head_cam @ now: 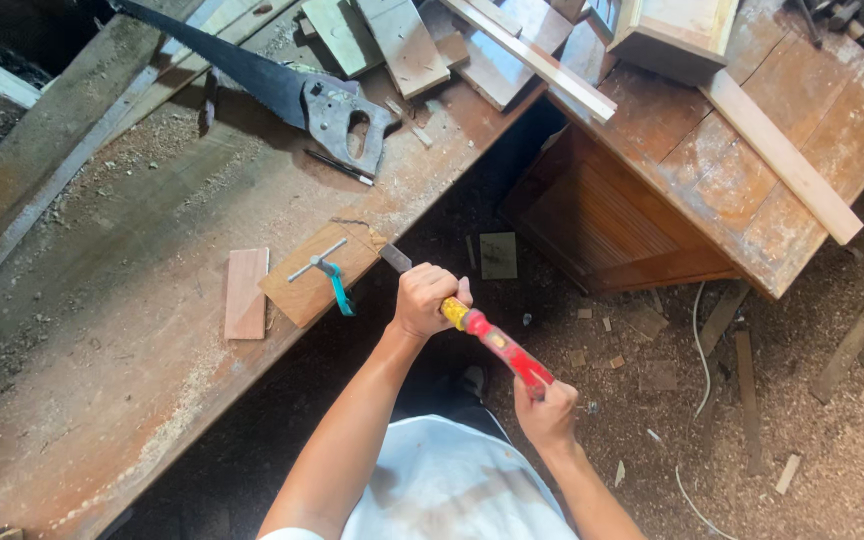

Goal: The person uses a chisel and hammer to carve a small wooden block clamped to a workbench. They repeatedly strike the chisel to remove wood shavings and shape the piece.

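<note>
A chisel (pixel 472 325) with a red and yellow handle is held in both hands. Its long line runs from the far left, where the grey metal blade is, down to the near right, where the red handle ends. The blade tip points at the edge of a small wood block (pixel 317 275) on the tabletop (pixel 102 330) and seems to touch it.

The left hand (pixel 427 300) is closed tight around the chisel, just behind the blade, on the yellow part. The right hand (pixel 547 410) is closed around the red end of the handle, nearer to the person. Both hands hang out past the near edge of the tabletop, over the floor (pixel 752 400).

The wood block sits right at the tabletop edge. On top of it lies a small metal bar with a teal hook (pixel 332 280). Just to the left of it lies a thin flat wood piece (pixel 246 292).

Farther away on the tabletop lies a hand saw (pixel 282 90), with its blade pointing to the far left. A dark pencil (pixel 337 167) lies near the saw handle. To the right stands a brown wood cabinet (pixel 712 170) with a long pale slat (pixel 782 155) on it. No labels or signs can be seen.
</note>
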